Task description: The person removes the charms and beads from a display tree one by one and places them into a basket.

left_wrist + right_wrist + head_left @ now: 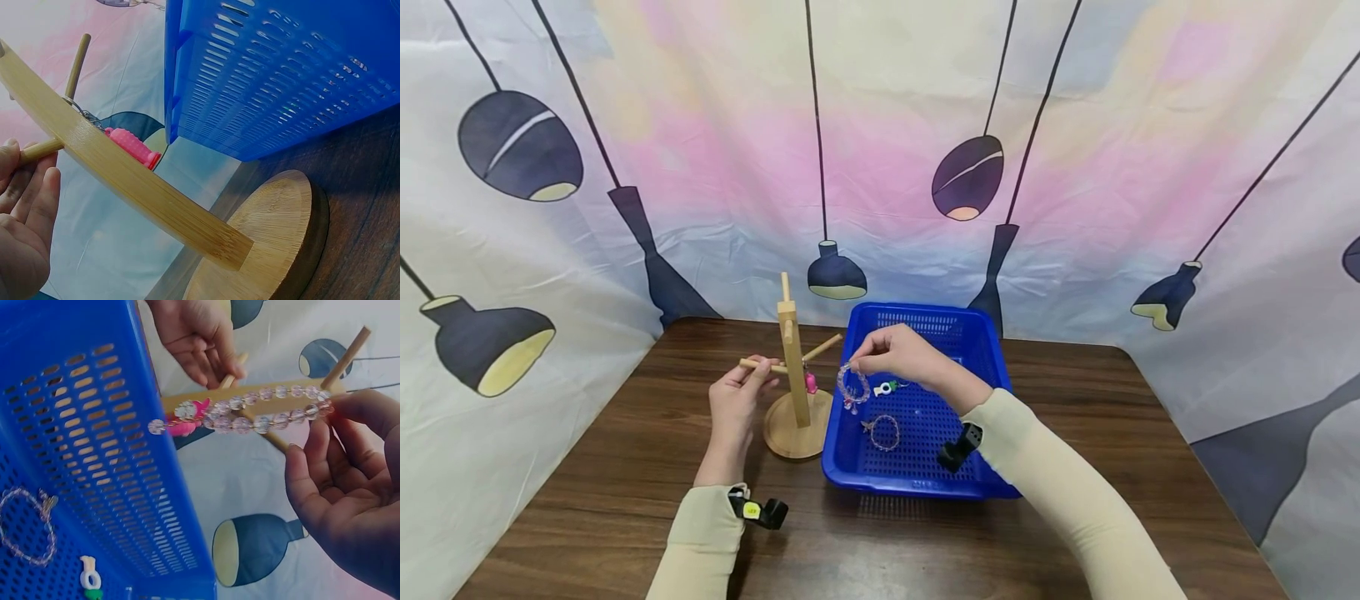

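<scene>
Between thumb and fingertips my right hand (891,352) pinches a clear pinkish beaded bracelet (842,385), which hangs down with small charms over the basket's left edge. My left hand (734,402) grips a side peg (42,150) of a wooden stand (797,383) with a round base (284,219). A pink keychain (132,147) hangs by its ring from another peg (822,347) of the stand. In the right wrist view the bracelet (265,394) is stretched into a long loop, with part of the stand behind it.
A blue perforated basket (925,485) stands right of the stand. In it lie a second beaded bracelet (885,433) and a small white and green keychain (887,388). Both rest on a brown wooden table (647,467), before a cloth backdrop (895,167) printed with lamps.
</scene>
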`<state>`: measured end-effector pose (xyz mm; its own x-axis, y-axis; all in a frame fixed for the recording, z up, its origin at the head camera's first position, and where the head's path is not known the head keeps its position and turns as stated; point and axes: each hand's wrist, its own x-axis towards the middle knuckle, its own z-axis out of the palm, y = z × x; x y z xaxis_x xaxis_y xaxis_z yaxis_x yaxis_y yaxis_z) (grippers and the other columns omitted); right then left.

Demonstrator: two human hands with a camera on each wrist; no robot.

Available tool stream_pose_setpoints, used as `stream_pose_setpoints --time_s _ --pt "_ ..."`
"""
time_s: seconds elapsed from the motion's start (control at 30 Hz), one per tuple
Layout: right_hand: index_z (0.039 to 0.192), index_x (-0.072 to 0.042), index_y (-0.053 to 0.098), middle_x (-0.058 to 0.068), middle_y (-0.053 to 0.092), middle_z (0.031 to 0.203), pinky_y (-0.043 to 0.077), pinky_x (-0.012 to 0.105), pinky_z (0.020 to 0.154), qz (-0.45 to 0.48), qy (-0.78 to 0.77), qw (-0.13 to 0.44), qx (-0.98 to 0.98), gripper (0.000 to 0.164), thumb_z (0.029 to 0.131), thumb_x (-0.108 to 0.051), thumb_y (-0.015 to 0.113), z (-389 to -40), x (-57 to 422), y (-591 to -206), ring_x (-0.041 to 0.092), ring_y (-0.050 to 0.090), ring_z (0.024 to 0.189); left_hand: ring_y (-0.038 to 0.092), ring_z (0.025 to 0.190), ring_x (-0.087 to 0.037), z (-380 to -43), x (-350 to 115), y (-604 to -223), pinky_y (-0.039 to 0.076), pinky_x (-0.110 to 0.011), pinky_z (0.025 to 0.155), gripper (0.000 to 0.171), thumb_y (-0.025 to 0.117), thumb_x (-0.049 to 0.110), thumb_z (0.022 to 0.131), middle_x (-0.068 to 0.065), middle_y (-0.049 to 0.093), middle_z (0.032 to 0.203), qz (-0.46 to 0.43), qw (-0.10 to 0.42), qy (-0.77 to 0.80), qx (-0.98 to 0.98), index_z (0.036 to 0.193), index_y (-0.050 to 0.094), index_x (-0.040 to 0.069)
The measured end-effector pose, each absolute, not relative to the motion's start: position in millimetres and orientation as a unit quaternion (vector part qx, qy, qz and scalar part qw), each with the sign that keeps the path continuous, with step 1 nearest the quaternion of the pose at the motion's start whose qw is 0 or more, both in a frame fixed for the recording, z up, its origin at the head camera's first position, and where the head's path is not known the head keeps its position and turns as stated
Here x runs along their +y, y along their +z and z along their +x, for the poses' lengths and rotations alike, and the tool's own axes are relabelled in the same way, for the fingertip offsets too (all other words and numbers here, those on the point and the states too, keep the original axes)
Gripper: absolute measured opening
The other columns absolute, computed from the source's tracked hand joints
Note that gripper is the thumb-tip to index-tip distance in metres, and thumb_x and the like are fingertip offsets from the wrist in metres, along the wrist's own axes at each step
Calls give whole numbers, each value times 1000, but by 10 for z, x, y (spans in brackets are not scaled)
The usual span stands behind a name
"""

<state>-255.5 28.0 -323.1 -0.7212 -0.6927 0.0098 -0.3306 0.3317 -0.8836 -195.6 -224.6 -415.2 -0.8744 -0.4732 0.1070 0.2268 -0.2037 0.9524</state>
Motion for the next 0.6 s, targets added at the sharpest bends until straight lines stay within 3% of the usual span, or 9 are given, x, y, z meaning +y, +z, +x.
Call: stream_pose_setpoints --time_s 0.23,0.47,0.6 --pt "101 -1 77 9 78 101 59 25 82 -326 -454 218 800 15 96 -12 68 -2641 374 -3326 15 70 89 73 77 4 -1955 -2245 -4147 62 -13 71 25 62 3 101 17 75 76 105 228 -766 -591 83 69 18" --pt "105 7 75 10 78 98 54 23 76 -358 -437 248 787 19 97 -8 67 -2719 427 -3422 9 63 78 73 78 4 -1950 -2244 -4146 62 -13 71 20 65 7 100 17 75 77 105 228 -764 -595 84 69 18" --pt "104 7 75 7 77 96 58 27 80 -370 -430 262 781 18 97 -6 65 -2744 460 -3457 10 65 80 73 78 4 -1946 -2241 -4144 62 -13 71 20 65 6 100 17 75 77 104 228 -764 -594 84 69 17"
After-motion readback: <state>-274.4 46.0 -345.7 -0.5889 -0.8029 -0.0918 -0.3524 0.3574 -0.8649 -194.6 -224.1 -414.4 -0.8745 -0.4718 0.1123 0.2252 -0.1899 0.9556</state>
